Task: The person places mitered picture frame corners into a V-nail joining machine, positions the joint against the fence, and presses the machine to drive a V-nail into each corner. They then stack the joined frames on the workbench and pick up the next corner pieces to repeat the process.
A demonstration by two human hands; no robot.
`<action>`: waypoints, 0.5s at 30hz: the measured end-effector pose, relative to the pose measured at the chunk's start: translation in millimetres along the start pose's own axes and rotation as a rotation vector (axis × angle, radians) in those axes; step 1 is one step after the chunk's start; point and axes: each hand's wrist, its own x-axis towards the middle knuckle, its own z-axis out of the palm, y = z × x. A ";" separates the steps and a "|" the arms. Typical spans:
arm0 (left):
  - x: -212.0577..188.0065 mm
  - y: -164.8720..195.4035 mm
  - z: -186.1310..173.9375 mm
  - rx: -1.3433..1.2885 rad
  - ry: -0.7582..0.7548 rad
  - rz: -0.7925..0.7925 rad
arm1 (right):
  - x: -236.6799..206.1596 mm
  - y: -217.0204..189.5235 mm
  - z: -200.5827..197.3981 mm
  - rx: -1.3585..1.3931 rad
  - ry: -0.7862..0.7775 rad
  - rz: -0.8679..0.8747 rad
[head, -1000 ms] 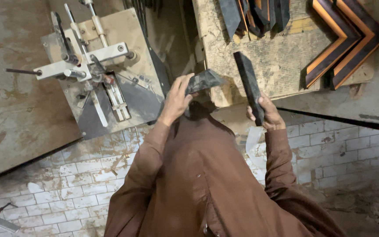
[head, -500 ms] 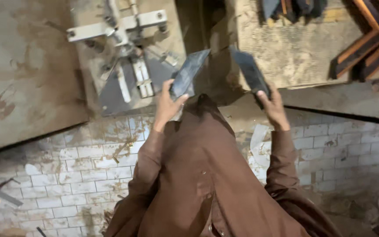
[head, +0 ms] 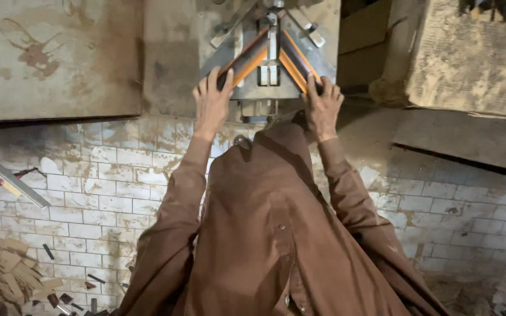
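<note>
Two dark moulding strips with orange edges lie on a metal corner-joining machine and meet in an inverted V. My left hand presses down on the left strip. The right strip lies under my right hand, which grips its lower end. Both strips rest against the machine's angled metal fences. My brown sleeves and shirt fill the lower middle of the view.
A worn grey tabletop lies to the left of the machine, a rough block to the right. The floor is white brick tile. Wood offcuts are piled at lower left, beside a long strip.
Both hands carried the two strips from in front of my chest up onto the machine and set them together in a V. The view shifted so the machine sits in the middle.
</note>
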 end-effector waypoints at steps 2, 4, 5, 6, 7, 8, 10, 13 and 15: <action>29.3 -5.3 0.2 -0.038 0.002 -0.020 | 10.5 3.8 8.6 0.006 0.027 0.003; 53.9 -7.0 0.8 -0.060 0.008 -0.027 | 24.1 5.0 14.0 0.033 0.045 0.010; 65.7 -5.2 -0.8 -0.059 0.037 -0.008 | 33.7 4.7 16.7 0.036 0.043 0.012; 73.4 -4.3 -1.1 -0.059 0.073 0.012 | 46.8 5.3 18.7 0.037 0.047 0.011; 75.1 -4.0 -0.7 -0.072 0.070 0.001 | 59.6 6.1 19.5 0.039 0.049 0.007; 75.6 -3.4 -1.8 -0.081 0.066 -0.015 | 70.6 5.7 19.9 0.057 0.051 -0.011; 77.2 -2.9 -6.7 -0.094 0.038 -0.041 | 93.1 4.5 21.1 0.096 0.069 -0.033; 76.8 -1.4 -11.5 -0.118 -0.006 -0.085 | 111.0 1.5 21.6 0.196 0.095 -0.077; 81.5 -1.6 -12.4 -0.128 0.022 -0.081 | 117.0 -2.4 22.2 0.199 0.166 -0.092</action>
